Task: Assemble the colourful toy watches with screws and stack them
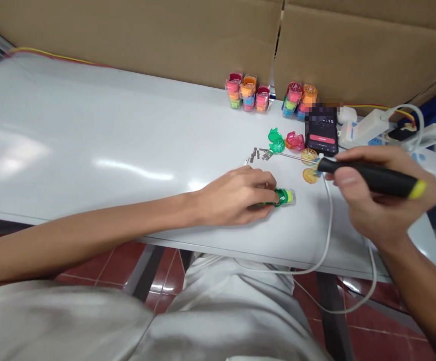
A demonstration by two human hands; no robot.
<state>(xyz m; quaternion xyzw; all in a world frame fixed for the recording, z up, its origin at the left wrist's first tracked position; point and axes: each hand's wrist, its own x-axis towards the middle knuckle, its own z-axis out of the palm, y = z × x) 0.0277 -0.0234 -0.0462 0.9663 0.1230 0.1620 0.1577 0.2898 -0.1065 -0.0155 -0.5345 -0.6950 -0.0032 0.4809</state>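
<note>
My left hand [240, 198] rests on the white table [90, 150], fingers closed around a small green plastic toy [284, 197]. My right hand [383, 195] grips a screwdriver with a black handle and yellow end [372, 178]; its thin metal shaft [293, 156] points left toward a few small grey metal pieces [259, 154]. Loose green [276, 140], pink [295, 141] and orange [310, 168] plastic parts lie just beyond the hands.
Two stacks of colourful small toys [247, 93] [298, 100] stand against the cardboard wall [202, 35]. A phone [321, 131] lies on the table with a white cable [328, 225] trailing off the front edge. A white power strip [368, 125] sits at the right.
</note>
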